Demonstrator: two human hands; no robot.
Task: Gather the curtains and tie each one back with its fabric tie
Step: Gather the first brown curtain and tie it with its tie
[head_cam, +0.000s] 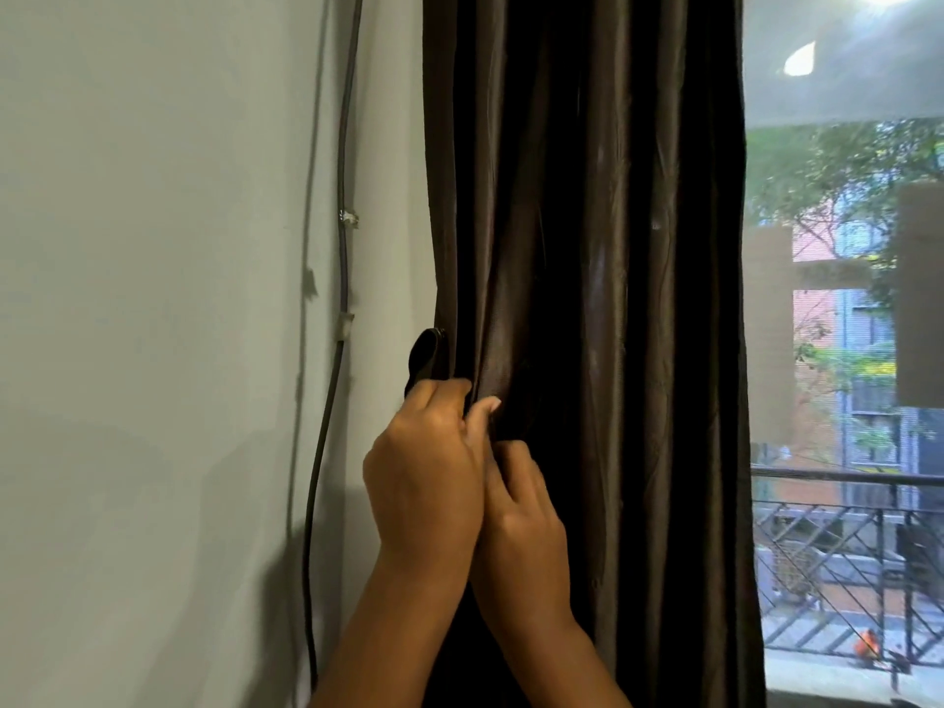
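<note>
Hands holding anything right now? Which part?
Left hand pinches the curtain at its wall-side edge, beside the dark hook. Right hand fingers curl into folds just below; its hold cannot be told.

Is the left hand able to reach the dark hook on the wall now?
Probably yes. The left hand already grips the curtain edge just below the hook, with nothing between them.

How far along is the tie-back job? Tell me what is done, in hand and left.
Done: the dark curtain hangs bunched at the window's left side, leaving the glass clear. In hand: the left hand grips the curtain's edge just below a dark loop, probably the tie; the right hand curls into the folds. Left: no tie wraps the curtain yet. Any other curtain is out of view.
</note>
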